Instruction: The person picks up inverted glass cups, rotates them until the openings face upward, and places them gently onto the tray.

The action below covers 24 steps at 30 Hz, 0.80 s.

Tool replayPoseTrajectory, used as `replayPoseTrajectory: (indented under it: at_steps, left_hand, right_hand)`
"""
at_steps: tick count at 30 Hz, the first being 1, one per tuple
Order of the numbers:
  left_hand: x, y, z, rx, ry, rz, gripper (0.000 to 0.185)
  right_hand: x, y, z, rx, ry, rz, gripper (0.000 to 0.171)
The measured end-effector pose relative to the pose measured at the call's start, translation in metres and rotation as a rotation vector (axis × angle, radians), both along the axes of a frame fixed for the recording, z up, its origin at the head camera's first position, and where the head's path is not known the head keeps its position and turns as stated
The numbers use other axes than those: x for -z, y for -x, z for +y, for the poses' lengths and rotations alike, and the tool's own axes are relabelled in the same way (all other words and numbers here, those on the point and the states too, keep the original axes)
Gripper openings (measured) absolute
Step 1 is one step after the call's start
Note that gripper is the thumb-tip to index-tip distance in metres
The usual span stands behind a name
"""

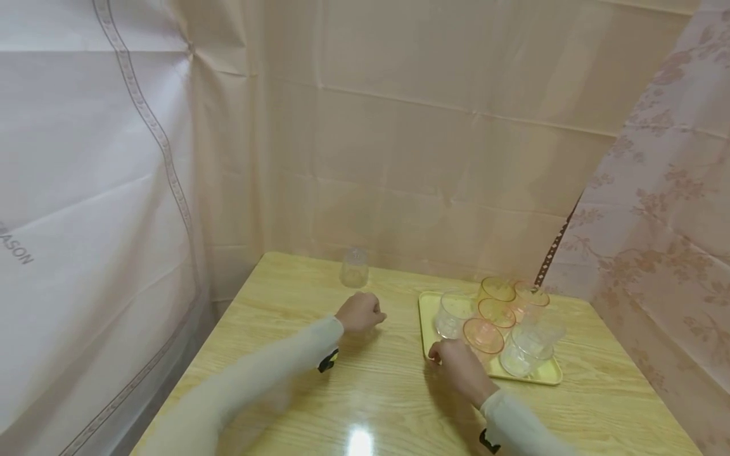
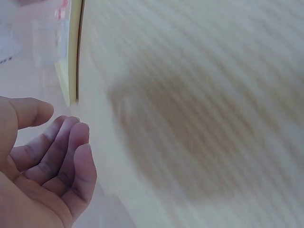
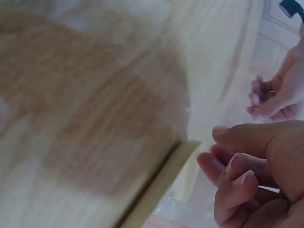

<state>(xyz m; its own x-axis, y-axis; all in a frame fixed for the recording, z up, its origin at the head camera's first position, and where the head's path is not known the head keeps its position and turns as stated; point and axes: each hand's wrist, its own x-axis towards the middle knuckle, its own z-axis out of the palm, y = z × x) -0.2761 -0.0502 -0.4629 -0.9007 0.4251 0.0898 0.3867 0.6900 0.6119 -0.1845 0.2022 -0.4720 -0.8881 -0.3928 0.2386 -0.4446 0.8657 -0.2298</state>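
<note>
My left hand point(image 1: 359, 311) is over the middle of the table, its fingers loosely bent with nothing between them. The left wrist view shows the same hand point(image 2: 50, 161) with a gap between thumb and fingertips. Behind it, a clear glass point(image 1: 355, 271) stands mouth down near the table's back edge. My right hand point(image 1: 459, 366) hovers by the near left corner of a yellow tray point(image 1: 426, 316). Its thumb and bent fingers point(image 3: 237, 187) hold nothing, close over the tray's rim point(image 3: 164, 190). On the tray stand several cups, including a clear one point(image 1: 453, 316) and an orange one point(image 1: 483, 337).
More cups crowd the tray: a yellow one point(image 1: 496, 289), a pinkish one point(image 1: 531, 300) and a clear one point(image 1: 521, 354) at the near right. The wooden table point(image 1: 319, 411) meets a hanging beige curtain point(image 1: 399, 158) behind, with sheets on both sides.
</note>
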Motion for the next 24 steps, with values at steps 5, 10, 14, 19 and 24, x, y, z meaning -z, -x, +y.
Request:
replayPoseTrajectory:
  at_steps: [5, 10, 14, 19, 24]
  left_hand:
    - [-0.011, 0.007, -0.019, -0.011, -0.003, 0.005, 0.043]
    - [-0.017, 0.017, -0.038, -0.02, -0.02, 0.022, 0.047]
    - [-0.023, 0.024, -0.052, -0.039, -0.037, 0.029, 0.044]
    - [-0.032, 0.034, -0.066, -0.096, -0.049, 0.031, 0.028]
    - [-0.036, 0.045, -0.079, -0.139, -0.069, 0.049, 0.021]
  right_hand:
    - [0.007, -0.002, 0.002, 0.007, -0.028, 0.036, 0.016]
    - [0.012, -0.002, 0.003, 0.008, -0.025, 0.078, 0.024]
    - [0.015, -0.004, 0.002, 0.024, -0.004, 0.075, 0.028]
    - [0.016, -0.007, 0.001, 0.052, -0.013, 0.104, 0.029]
    - [0.017, -0.008, 0.0, 0.068, -0.01, 0.126, 0.03]
